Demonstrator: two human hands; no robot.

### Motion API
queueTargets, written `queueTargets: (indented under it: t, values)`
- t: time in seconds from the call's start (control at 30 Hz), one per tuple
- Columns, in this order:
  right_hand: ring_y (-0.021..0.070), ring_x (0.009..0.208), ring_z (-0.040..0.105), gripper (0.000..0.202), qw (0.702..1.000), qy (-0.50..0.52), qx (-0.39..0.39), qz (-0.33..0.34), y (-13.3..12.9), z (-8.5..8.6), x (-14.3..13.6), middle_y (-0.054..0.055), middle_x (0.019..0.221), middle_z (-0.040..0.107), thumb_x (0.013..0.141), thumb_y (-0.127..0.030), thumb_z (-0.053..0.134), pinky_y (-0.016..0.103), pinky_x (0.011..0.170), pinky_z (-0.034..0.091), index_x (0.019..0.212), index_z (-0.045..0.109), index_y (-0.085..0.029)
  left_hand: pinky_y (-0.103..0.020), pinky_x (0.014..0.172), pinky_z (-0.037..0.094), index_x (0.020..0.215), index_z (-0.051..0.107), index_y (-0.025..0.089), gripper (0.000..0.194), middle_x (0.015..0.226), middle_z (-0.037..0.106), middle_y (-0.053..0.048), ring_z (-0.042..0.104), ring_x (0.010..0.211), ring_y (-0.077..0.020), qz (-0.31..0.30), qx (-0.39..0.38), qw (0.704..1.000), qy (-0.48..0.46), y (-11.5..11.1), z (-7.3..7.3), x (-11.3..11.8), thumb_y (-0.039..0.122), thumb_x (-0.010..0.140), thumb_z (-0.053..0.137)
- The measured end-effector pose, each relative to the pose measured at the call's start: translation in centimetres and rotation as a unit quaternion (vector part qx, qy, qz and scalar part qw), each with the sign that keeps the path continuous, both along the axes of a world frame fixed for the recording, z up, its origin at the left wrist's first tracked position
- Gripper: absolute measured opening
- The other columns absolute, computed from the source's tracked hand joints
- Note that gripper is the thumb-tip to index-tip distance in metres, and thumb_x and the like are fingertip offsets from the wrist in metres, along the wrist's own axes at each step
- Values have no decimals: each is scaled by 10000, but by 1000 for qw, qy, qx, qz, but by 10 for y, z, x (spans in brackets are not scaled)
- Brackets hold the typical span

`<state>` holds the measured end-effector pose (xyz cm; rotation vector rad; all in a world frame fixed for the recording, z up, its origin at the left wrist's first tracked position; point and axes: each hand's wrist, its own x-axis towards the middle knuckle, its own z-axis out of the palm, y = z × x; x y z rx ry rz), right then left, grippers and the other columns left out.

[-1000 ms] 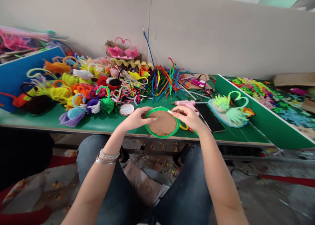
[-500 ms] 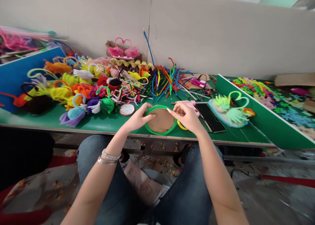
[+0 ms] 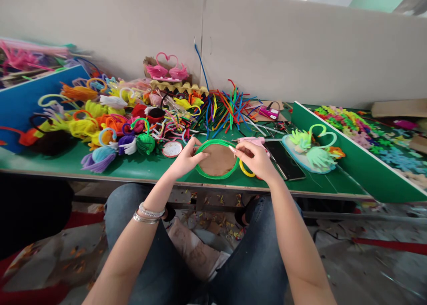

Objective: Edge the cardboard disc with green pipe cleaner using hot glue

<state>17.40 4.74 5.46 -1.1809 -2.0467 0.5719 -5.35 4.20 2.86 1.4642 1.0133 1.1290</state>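
Between my hands is a round piece of brown cardboard (image 3: 218,160) edged with green pipe cleaner (image 3: 216,176). My left hand (image 3: 187,157) grips its left side, the thumb lying over the cardboard and the fingers behind the rim. On the right, my right hand (image 3: 255,157) pinches the upper right rim between thumb and forefinger. Beside that hand lie the yellow handle of a tool (image 3: 246,168) and a pink glue gun (image 3: 255,141), both partly covered. A dark phone (image 3: 287,161) lies farther right, with a thin metal tool (image 3: 279,167) along its left side.
Pipe-cleaner swans (image 3: 111,100) in many colours pile up at the left by a blue divider (image 3: 20,113). Loose pipe cleaners (image 3: 230,109) lie at the back. Two green swans (image 3: 313,151) sit on a pale base before a green divider (image 3: 353,156). A small round white lid (image 3: 172,149) is nearby.
The cardboard disc has tilted slightly and risen a little. My right hand has shifted slightly, its fingers closer together on the rim. My left hand has barely moved.
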Motion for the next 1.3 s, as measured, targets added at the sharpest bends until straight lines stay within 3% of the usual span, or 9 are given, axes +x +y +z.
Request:
queueTargets:
  t: [0.2, 0.63, 0.87, 1.03, 1.17, 1.3]
  values:
    - [118, 544, 418, 326, 1000, -7, 1, -13, 1, -2, 1, -14, 620, 520, 834, -505, 520, 275, 533, 318, 689, 550, -214, -189, 483, 229, 790, 362, 204, 292, 612, 394, 76, 342, 543, -61, -36, 11, 999, 0, -2, 3, -1, 305, 733, 630]
    - [120, 559, 437, 367, 995, -76, 33, -54, -3, 2, 1, -15, 598, 499, 818, -534, 535, 271, 555, 317, 647, 497, -212, -191, 477, 220, 835, 380, 208, 267, 605, 406, 79, 341, 519, -62, -42, -8, 999, 9, -1, -1, -3, 296, 742, 615]
    - [123, 548, 454, 353, 998, -43, -24, -38, 1, 0, 7, -24, 645, 530, 791, -536, 573, 266, 531, 350, 969, 590, -232, -185, 515, 282, 857, 390, 210, 246, 641, 458, 69, 413, 565, -74, -37, -24, 999, 1, 2, -6, -3, 275, 749, 601]
    - [169, 675, 543, 342, 998, -49, -21, -41, 2, -2, 8, 43, 825, 642, 799, -537, 554, 296, 582, 398, 877, 664, -223, -215, 653, 412, 957, 430, 203, 277, 848, 570, 8, 543, 789, -122, -45, 30, 998, 37, 3, -12, -4, 333, 783, 603]
    - [170, 655, 535, 356, 997, -54, -18, -44, 3, -4, 9, 44, 803, 642, 806, -546, 539, 300, 567, 398, 872, 669, -221, -297, 854, 458, 1163, 472, 187, 418, 1166, 584, -82, 541, 1079, -203, -38, 81, 989, 120, 1, -7, -10, 392, 814, 576]
    - [183, 734, 566, 351, 997, -63, -10, -42, 4, -4, 10, 52, 857, 654, 806, -541, 544, 301, 615, 429, 859, 673, -218, -343, 875, 490, 1205, 546, 159, 468, 1234, 605, -112, 586, 1077, -237, -22, 106, 971, 214, -1, 1, -16, 449, 838, 528]
